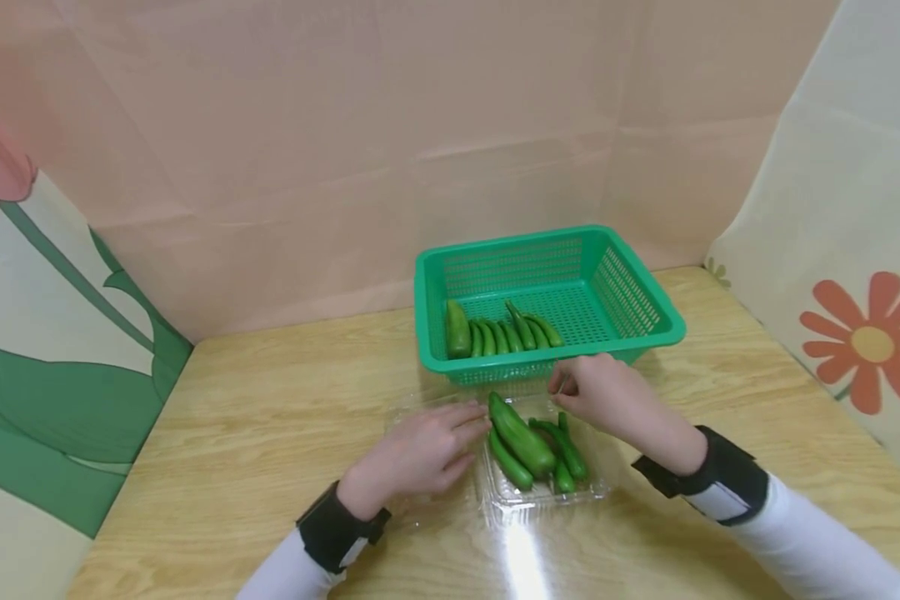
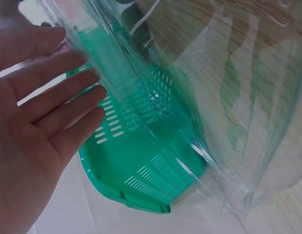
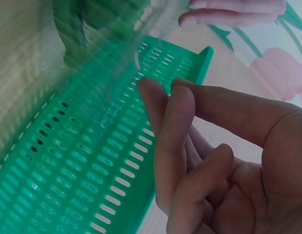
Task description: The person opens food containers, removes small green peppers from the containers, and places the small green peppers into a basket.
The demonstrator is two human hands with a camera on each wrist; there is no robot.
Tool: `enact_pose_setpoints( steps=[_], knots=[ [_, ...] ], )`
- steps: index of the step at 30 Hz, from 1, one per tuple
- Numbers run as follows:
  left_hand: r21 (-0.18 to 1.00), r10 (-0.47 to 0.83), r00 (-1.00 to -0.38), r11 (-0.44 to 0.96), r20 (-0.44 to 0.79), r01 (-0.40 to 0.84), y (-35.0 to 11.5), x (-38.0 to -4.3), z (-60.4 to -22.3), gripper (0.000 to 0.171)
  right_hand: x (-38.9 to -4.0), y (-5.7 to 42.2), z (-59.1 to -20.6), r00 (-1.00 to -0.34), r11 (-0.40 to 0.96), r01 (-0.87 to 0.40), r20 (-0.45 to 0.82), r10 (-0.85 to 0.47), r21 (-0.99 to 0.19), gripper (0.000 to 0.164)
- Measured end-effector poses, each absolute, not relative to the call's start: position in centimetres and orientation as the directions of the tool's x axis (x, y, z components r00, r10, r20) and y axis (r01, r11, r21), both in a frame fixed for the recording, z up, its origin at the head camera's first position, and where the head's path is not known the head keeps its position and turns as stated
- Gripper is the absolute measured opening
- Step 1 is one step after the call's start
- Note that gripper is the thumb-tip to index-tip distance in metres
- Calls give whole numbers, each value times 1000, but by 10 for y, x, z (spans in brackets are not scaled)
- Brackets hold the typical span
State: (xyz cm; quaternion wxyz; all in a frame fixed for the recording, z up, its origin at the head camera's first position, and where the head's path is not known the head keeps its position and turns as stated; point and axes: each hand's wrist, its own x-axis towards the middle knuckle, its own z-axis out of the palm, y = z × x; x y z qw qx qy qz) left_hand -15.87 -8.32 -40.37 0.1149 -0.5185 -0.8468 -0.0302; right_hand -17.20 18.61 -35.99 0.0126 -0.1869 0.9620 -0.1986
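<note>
A clear plastic clamshell box (image 1: 506,500) lies on the table with its lid (image 1: 412,517) folded out to the left. Inside it rest a large green vegetable (image 1: 523,437) and several smaller, slim green ones (image 1: 570,457), some with stems like green peppers. My left hand (image 1: 427,450) hovers over the lid side, fingertips right at the box's left edge; the left wrist view shows those fingers fairly straight. At the box's far right corner is my right hand (image 1: 607,396). Its fingers curl with thumb and forefinger tips close together, and nothing shows between them in the right wrist view.
Just behind the box stands a green perforated basket (image 1: 645,292). One larger green vegetable (image 1: 457,329) and a row of slim ones (image 1: 510,335) lie along its near left side. A pink cloth (image 1: 307,208) hangs behind the wooden table (image 1: 270,400).
</note>
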Motion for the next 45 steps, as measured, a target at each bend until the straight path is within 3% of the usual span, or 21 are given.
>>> enact_pose_setpoints(
  steps=[10, 28, 45],
  knots=[
    [-68, 873, -439, 461, 214, 885, -83, -158, -404, 45, -166, 183, -371, -920, 875, -355, -42, -389, -329, 9],
    [-60, 869, -440, 463, 225, 884, -83, -158, -402, 46, -160, 174, -377, -903, 893, -418, -30, -428, -169, 12],
    [-48, 870, -441, 461, 221, 886, -83, -157, -402, 45, -157, 172, -378, -913, 902, -387, -61, -404, -190, 22]
  ],
)
